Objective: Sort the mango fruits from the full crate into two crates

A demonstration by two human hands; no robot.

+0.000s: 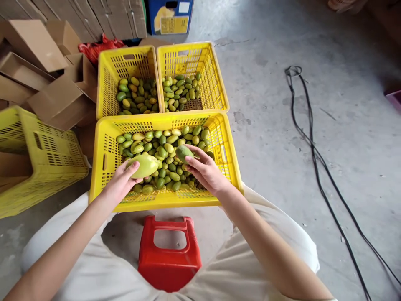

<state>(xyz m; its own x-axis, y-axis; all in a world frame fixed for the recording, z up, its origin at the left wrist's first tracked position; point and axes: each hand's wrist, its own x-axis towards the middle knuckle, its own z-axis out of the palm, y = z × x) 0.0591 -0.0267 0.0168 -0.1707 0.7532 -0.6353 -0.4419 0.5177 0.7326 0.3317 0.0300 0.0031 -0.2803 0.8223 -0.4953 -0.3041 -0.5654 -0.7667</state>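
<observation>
My left hand is closed around a large, smooth, pale yellow-green oval fruit that looks like a mango. Between the fingers and thumb of my right hand is a smaller, darker green oval fruit. Both hands are over the front yellow crate, inside its rim. Below them lies a layer of small green and yellow oval fruits, partly hidden by my hands. I cannot tell the exact kind of fruit.
Behind stand a left yellow crate and a right yellow crate, both holding similar fruits. Cardboard boxes and another yellow crate are on the left. A red stool sits between my legs. Black cable crosses the floor.
</observation>
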